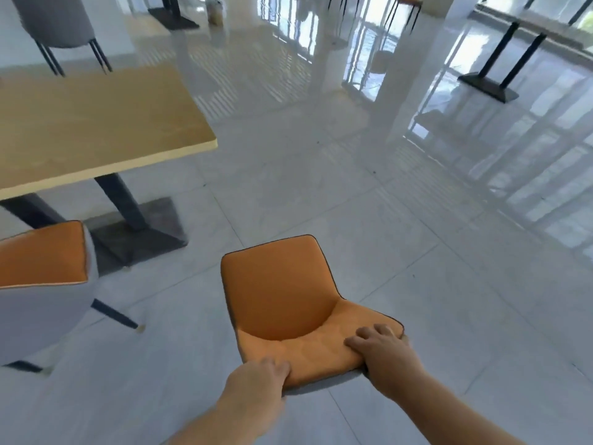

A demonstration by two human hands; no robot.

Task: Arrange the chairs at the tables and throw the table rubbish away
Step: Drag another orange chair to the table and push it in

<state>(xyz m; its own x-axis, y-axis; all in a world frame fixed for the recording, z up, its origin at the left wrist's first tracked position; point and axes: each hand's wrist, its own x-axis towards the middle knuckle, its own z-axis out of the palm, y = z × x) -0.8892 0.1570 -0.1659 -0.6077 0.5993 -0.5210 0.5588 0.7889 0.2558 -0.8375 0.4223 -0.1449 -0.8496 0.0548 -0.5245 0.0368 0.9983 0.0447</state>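
An orange chair (282, 293) with a dark trim stands on the tiled floor right in front of me, its seat pointing away. My left hand (256, 377) grips the left end of its backrest top. My right hand (378, 348) grips the right end, fingers over the orange padding. A wooden-topped table (96, 130) on a dark pedestal base stands at the left, its corner well apart from the chair. A second orange chair with a grey shell (45, 268) sits at that table's near side. I see no rubbish on the visible tabletop.
A grey chair (61, 24) stands beyond the table at the top left. More pedestal table bases (487, 86) stand at the far right and back (175, 19). A small bin-like container (214, 11) sits far back. Glossy open floor stretches ahead and right.
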